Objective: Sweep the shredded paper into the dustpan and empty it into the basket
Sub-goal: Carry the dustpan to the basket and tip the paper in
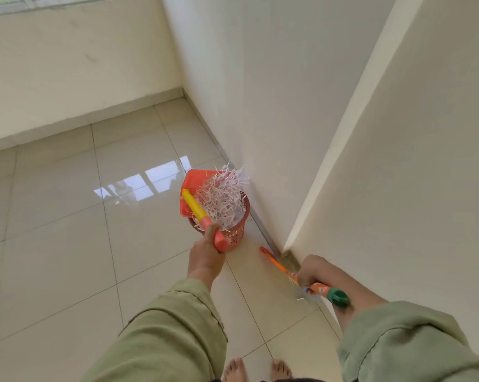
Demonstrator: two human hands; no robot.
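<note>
Left hand: grips dustpan handle, tipping shredded paper into basket; Right hand: holds broom aside, near wall.

Single head-worn view, from standing height, steeply down at tiled floor beside wall corner

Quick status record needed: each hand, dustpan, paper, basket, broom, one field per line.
left hand: grips the dustpan handle
dustpan: red, tipped over the basket
shredded paper: piled from pan into basket
basket: red, on the floor beside the wall
right hand: holds the broom
broom: low, pointing at the wall base
</note>
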